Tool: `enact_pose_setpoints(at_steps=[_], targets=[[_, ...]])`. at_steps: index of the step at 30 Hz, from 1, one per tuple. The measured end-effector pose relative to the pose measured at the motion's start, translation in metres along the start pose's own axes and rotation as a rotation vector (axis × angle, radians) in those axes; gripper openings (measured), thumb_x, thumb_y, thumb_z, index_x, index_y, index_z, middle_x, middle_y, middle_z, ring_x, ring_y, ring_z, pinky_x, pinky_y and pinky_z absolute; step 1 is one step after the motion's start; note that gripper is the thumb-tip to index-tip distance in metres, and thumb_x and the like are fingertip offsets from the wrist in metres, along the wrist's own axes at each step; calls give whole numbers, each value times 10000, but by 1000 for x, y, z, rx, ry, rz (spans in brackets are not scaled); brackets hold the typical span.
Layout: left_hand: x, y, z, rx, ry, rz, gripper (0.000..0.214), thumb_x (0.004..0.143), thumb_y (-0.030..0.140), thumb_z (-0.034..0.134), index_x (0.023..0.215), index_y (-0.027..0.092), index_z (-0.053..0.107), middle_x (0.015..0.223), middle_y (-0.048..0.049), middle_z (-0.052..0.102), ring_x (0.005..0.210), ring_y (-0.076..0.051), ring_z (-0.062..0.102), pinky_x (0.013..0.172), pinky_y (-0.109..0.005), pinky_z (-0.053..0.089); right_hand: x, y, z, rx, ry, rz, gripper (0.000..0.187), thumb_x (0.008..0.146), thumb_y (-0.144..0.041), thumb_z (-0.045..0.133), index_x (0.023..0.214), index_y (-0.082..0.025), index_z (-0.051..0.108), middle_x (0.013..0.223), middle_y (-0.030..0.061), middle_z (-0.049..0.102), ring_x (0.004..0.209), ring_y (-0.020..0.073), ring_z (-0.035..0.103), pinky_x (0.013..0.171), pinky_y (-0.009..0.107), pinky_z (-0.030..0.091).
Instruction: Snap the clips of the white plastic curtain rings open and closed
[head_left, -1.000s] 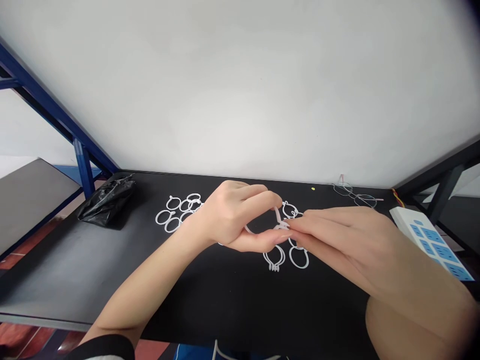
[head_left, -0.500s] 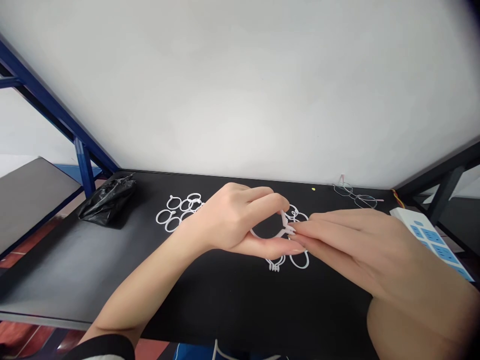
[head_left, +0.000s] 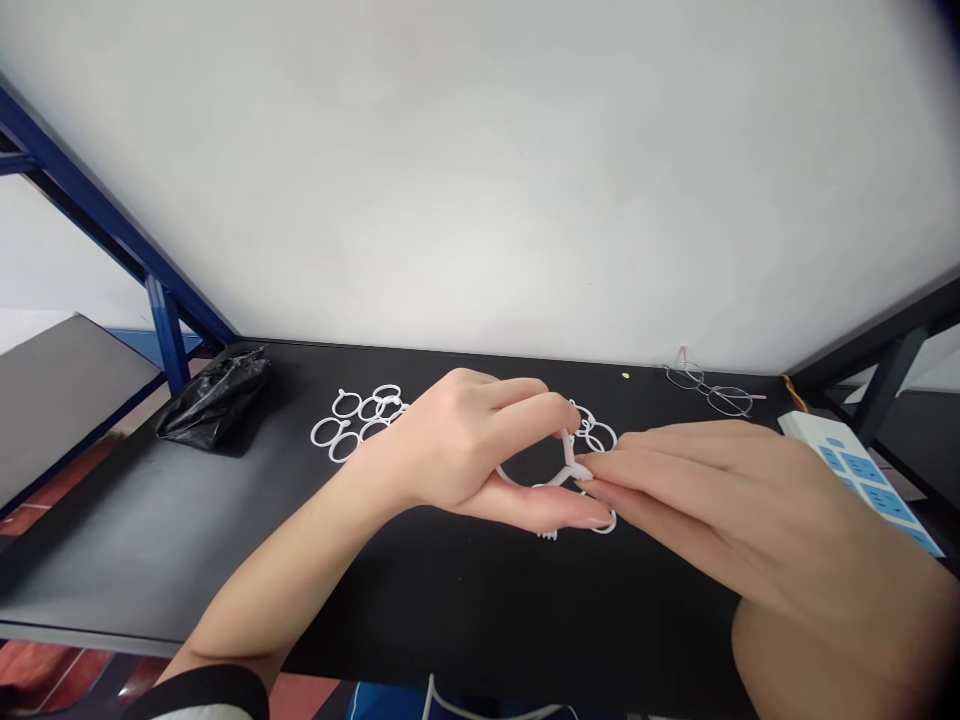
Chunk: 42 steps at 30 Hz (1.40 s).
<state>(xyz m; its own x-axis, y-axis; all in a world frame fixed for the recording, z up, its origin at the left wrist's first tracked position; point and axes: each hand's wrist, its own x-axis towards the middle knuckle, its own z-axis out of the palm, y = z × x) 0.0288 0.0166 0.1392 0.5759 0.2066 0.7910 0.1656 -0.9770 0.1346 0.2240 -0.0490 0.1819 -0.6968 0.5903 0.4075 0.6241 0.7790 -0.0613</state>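
White wall (head_left: 480, 180) fills the space beyond both hands, and below it a black table (head_left: 225, 560) runs under them from edge to edge. A blue frame (head_left: 161, 330) slants down far to the left of the left hand, with a grey shelf (head_left: 67, 390) beside it. The left hand (head_left: 465, 445) is curled, its thumb lying flat underneath and its forefinger bent over the top, so the two close on a thin white ring (head_left: 551, 478) held just above the table; that hooped grip seems meant to keep the springy loop from twisting. The right hand (head_left: 720, 490) comes in from the other side with its fingers long and nearly flat, their tips narrowed onto the ring's small pronged end, where the two hands almost touch. Lifting the ring off the surface likely leaves room for fingers on every side of it. A crumpled black bag (head_left: 214, 400) sits well left of the left hand, out of the way. A white and blue power strip (head_left: 862, 480) lies just beyond the right wrist, and wire glasses (head_left: 709, 390) rest past the right fingers, near the wall. A loose group of rings (head_left: 360, 420) lies behind the left wrist; a second cluster (head_left: 596, 435) lies directly under and behind the fingertips, partly hidden by them. A tiny yellow speck (head_left: 625, 376) sits beyond that cluster.
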Motion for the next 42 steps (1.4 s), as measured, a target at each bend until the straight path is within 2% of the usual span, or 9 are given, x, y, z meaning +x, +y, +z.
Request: enact_pose_setpoints(at_steps=[9,15,21,25,28,30,33,38,42], targets=[[0,1,-1,57,4,11,478,962,555,329,758,169,524,494,61,416,402,-64,308,394,-216,258,-4,5,6,54,15,9,332,994,-224,418,773,-230,665,615,-9,617,557,126,587,557,247,445],[0,1,-9,217,-87,-5,464,946,561,380,739,172,527,501,52,436,403,-73,319,417,-233,271,-7,17,17,110,28,90,174,961,-290,511,884,-213,646,671,-20,624,535,100,543,518,232,398],[-2,-5,-12,275,-147,-89,548,901,667,363,774,167,547,498,48,455,411,-75,348,429,-218,292,0,21,25,176,74,119,175,960,-283,504,899,-208,650,699,-10,641,545,102,536,521,234,377],[-4,-10,-19,351,-83,-159,568,892,688,353,865,161,563,497,57,450,411,-68,332,430,-205,276,6,29,23,249,23,180,186,957,-281,501,866,-195,639,673,-12,623,561,105,531,527,232,372],[-4,-10,-23,394,-19,-183,402,950,525,409,871,161,559,491,69,431,409,-61,311,430,-197,247,11,42,27,287,-63,291,241,964,-318,474,836,-188,633,634,-19,591,540,102,498,511,233,347],[-3,-8,-22,405,-17,-181,286,966,371,439,792,166,536,484,73,403,414,-58,294,433,-200,229,15,51,38,300,-148,353,275,965,-330,457,800,-182,619,604,-28,560,520,96,460,511,235,325],[-2,-7,-19,405,-66,-166,301,947,200,434,647,174,443,479,74,342,428,-60,250,440,-212,212,23,59,70,304,-260,357,288,948,-313,465,720,-174,572,597,-30,536,527,93,431,526,241,290],[-2,-7,-14,403,-89,-149,320,901,128,442,592,180,375,494,73,294,451,-65,195,438,-221,196,32,56,129,342,-381,310,232,921,-237,493,705,-164,538,681,12,578,626,123,492,584,249,307],[-2,-7,-13,397,-88,-132,316,888,115,446,589,180,366,498,73,282,458,-67,185,434,-221,186,33,49,151,385,-403,304,196,931,-231,494,759,-162,557,754,41,613,734,161,549,653,258,353]])
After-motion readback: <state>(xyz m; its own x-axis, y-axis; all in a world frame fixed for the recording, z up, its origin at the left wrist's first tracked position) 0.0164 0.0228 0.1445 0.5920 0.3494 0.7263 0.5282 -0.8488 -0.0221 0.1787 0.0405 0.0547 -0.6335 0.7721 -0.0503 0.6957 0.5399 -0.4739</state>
